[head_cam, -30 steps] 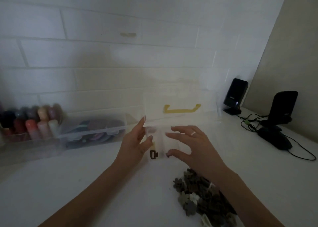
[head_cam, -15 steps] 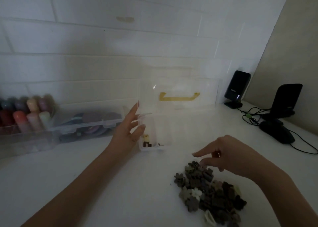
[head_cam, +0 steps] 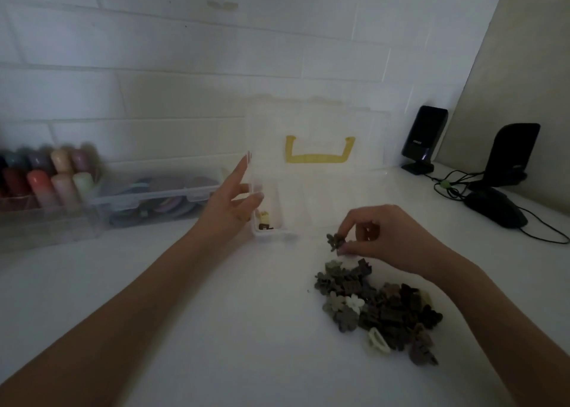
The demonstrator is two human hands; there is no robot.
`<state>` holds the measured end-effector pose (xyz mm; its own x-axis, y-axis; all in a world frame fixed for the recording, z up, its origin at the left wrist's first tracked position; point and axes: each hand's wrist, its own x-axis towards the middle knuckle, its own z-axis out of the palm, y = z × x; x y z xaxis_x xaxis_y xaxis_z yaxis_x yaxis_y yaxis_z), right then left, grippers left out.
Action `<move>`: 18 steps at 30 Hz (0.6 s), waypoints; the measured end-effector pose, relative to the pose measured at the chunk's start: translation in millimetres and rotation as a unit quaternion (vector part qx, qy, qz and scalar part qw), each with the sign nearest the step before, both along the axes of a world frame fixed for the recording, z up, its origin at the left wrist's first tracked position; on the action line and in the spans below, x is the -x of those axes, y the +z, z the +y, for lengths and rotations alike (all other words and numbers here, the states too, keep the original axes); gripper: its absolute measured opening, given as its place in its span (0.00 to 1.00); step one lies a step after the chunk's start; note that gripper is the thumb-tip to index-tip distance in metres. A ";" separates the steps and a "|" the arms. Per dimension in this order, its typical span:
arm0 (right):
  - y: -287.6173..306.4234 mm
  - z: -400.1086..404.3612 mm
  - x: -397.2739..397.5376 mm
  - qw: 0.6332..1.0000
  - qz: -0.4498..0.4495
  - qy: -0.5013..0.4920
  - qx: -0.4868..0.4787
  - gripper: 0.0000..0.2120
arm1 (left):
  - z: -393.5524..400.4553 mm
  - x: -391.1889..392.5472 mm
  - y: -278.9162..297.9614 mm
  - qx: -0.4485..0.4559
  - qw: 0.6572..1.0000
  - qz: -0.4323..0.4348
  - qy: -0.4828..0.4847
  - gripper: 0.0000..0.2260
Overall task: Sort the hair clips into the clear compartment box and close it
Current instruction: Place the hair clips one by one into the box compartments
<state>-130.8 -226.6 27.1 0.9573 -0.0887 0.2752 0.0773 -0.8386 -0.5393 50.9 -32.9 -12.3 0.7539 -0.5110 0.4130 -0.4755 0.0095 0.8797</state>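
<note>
1. Right hand (head_cam: 388, 240), right of centre: thumb and forefinger pinch a dark flower-shaped clip (head_cam: 335, 241), lifted just above the pile.
2. Left hand (head_cam: 229, 206), centre: fingers straight and spread, touching the left wall of the clear compartment box (head_cam: 271, 237).
3. Box: lid (head_cam: 317, 135) upright against the wall, yellow handle (head_cam: 319, 153) showing; a few small clips lie in its nearest left compartment.
4. Pile of hair clips (head_cam: 379, 308), lower right, on the white table (head_cam: 216, 329).
5. Storage bins (head_cam: 148, 196), left; two black speakers (head_cam: 424, 141), upper right.
</note>
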 end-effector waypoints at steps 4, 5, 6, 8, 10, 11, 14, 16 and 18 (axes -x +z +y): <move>-2.4 5.7 -3.2 0.995 -0.084 -0.006 -0.052 0.09 | 5.1 6.3 2.7 0.001 0.999 0.017 -0.030 0.29; -3.4 6.9 -3.7 0.990 -0.093 -0.004 -0.101 0.10 | 5.8 7.8 2.9 -0.001 0.999 0.017 -0.031 0.29; -4.4 7.9 -4.1 0.985 -0.095 0.000 -0.146 0.10 | 6.3 8.9 2.6 -0.002 0.999 0.015 -0.031 0.28; -5.7 10.0 -4.6 0.976 -0.095 0.005 -0.195 0.10 | 6.1 10.4 1.1 0.000 0.999 0.016 -0.028 0.29; -5.6 11.7 -5.7 0.971 -0.104 0.008 -0.215 0.09 | 4.6 11.4 -0.3 0.000 1.000 0.009 -0.022 0.30; -4.9 12.6 -6.3 0.969 -0.112 0.007 -0.218 0.08 | 3.6 12.3 -0.9 -0.002 1.000 0.002 -0.021 0.30; -3.5 15.2 -7.1 0.971 -0.152 -0.018 -0.186 0.06 | 1.3 14.1 -1.8 -0.001 1.000 -0.018 -0.021 0.31; -3.5 15.0 -7.7 0.969 -0.188 -0.063 -0.144 0.04 | 1.2 12.8 -2.0 -0.005 0.999 -0.026 -0.021 0.32; -4.1 13.5 -8.5 0.968 -0.220 -0.105 -0.064 0.06 | 1.4 12.8 -0.5 -0.013 0.999 -0.033 -0.026 0.31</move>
<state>-122.3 -213.1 23.0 0.7071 -0.3291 0.6258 0.1574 -0.7896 -0.5931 38.2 -31.5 -12.8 0.6979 -0.5600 0.4464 -0.5316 0.0124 0.8469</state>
